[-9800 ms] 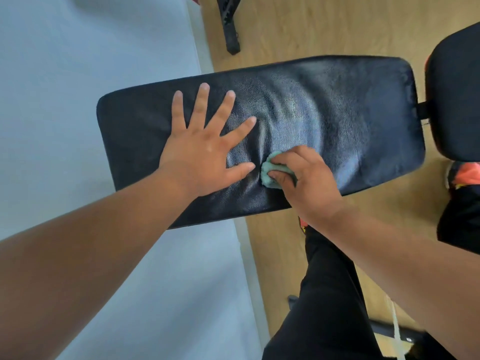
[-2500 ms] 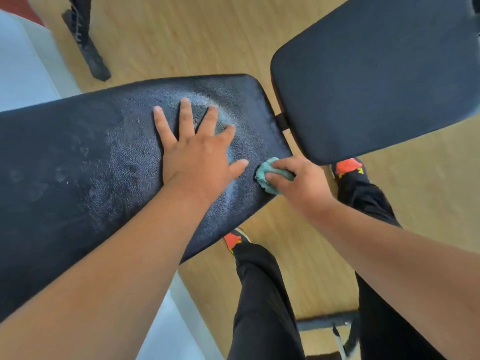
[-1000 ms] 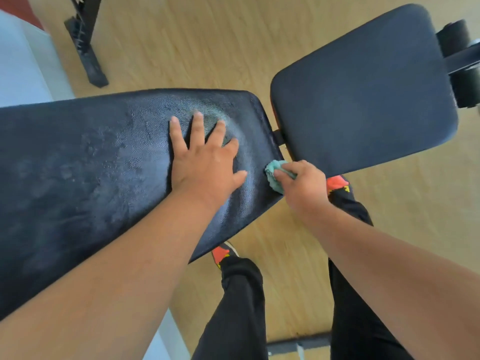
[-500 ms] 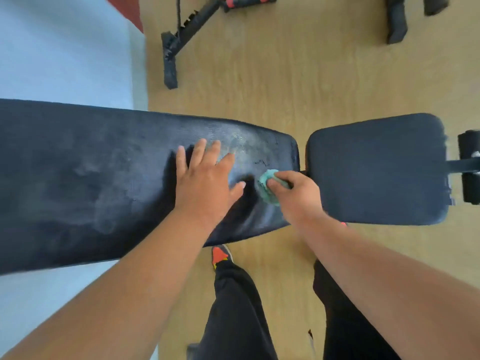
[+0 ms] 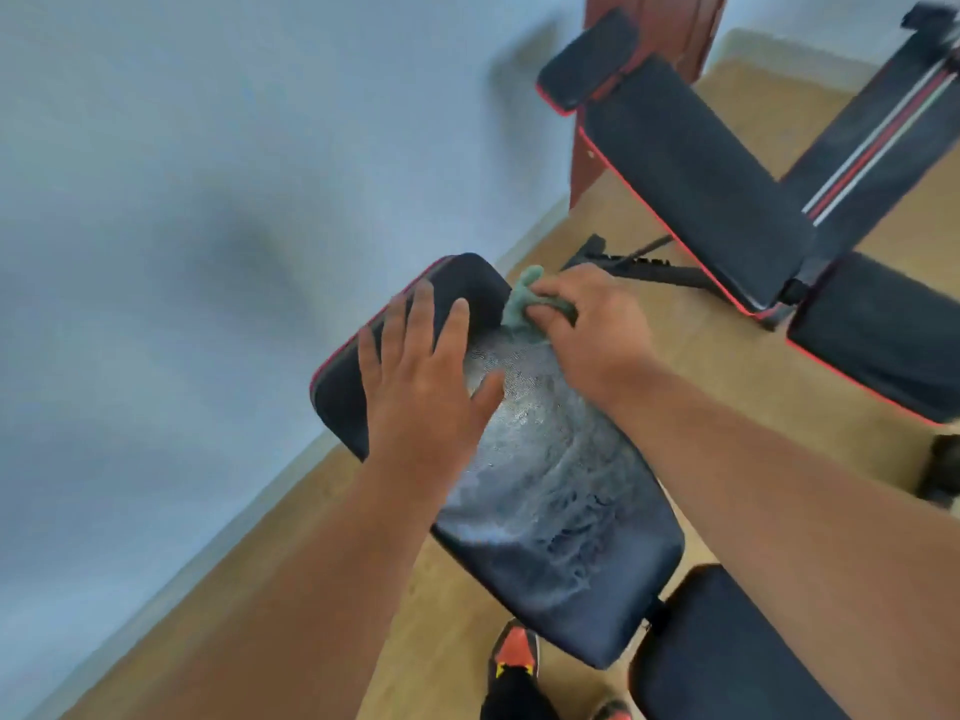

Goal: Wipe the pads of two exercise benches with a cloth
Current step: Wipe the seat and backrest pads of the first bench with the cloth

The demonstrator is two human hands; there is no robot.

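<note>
A long black back pad (image 5: 545, 491) of the near bench runs from the lower right up toward the wall, streaked with wet wipe marks. My left hand (image 5: 415, 376) lies flat on its upper part, fingers spread. My right hand (image 5: 587, 330) is closed on a crumpled teal cloth (image 5: 519, 304) and presses it at the pad's far right edge near the top corner. The near bench's seat pad (image 5: 727, 652) shows at the bottom right. A second bench with red-trimmed black pads (image 5: 691, 174) stands behind, at the upper right.
A pale blue wall (image 5: 182, 252) with a skirting board fills the left. The floor (image 5: 753, 407) is light wood. My orange and black shoe (image 5: 514, 657) shows under the near pad. A red-brown post (image 5: 587, 168) stands beside the far bench.
The view has swung toward the wall and the second bench. My right hand has carried the cloth from the pad's seat end to its far top corner, and my left hand has shifted up the pad.
</note>
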